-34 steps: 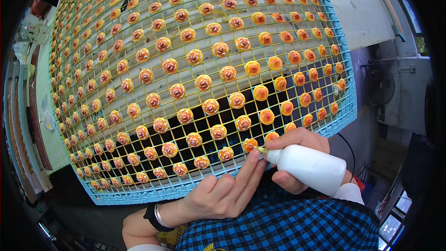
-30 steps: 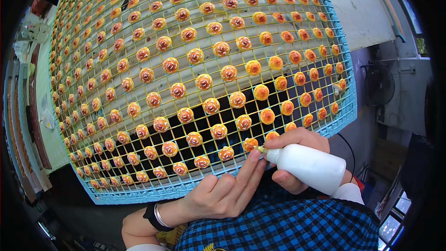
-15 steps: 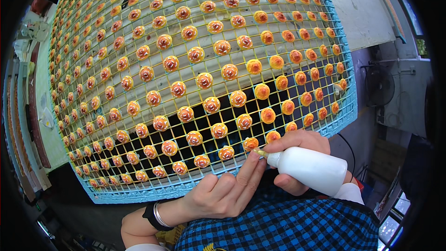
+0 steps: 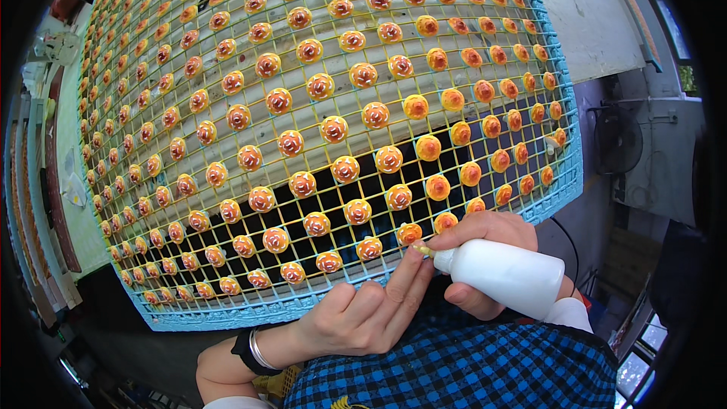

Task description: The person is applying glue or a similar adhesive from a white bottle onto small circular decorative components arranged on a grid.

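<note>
The white bottle (image 4: pixel 503 279) hides much of the right hand (image 4: pixel 494 229), and the thumb of the left hand (image 4: pixel 356 322) is out of sight. Whether the nozzle (image 4: pixel 424 249) touches the orange disc (image 4: pixel 410 234) is hard to say, the tip being so small. The picture's edges crop the blue-framed grid (image 4: pixel 573 148) above and the checked apron (image 4: pixel 454 371) below.
</note>
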Available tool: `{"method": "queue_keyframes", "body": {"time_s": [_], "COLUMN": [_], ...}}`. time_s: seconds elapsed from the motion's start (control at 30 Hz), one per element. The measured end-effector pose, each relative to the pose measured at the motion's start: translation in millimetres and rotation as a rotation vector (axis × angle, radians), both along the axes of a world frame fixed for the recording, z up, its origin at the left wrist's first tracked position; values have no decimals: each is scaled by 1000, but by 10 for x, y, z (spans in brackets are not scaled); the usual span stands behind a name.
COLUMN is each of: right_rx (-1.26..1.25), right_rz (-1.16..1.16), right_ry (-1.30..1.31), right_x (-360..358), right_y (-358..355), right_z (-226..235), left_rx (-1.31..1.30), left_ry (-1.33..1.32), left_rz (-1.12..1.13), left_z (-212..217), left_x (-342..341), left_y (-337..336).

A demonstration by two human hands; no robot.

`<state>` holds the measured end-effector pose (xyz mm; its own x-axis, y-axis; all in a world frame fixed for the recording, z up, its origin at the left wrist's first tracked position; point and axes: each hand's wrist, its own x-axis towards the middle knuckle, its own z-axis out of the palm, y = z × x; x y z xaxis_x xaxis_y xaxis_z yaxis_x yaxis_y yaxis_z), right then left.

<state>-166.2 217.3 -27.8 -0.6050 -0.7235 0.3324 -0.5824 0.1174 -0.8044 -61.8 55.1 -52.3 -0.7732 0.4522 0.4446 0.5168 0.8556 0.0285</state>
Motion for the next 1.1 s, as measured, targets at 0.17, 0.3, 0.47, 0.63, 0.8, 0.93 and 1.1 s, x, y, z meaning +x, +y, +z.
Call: {"method": "queue_keyframes", "body": {"time_s": [0.17,0.3,0.47,0.63,0.8,0.93,1.1], "right_rx": [10,-22,29,5,8,37,43], "right_rz": [5,-23,-48,-13,6,11,-14], "right_ry": [-33,-89,-225,-90,-20,-16,-35], "right_x": [-1,14,24,-11,-22,-32,-34], "right_y": [8,35,127,87,67,58,72], "right_z": [21,11,86,49,32,57,87], "left_rx": [1,-2,-23,-24,-13,-10,-2], "left_ry": [1,2,5,-3,6,20,21], "left_rz": [4,-13,-21,-29,-21,-22,-30], "left_z": [2,20,22,38,23,-2,-4], "left_x": [2,-19,-19,-29,-18,-6,-18], "left_y": [3,-2,-13,-13,-7,-8,-10]}}
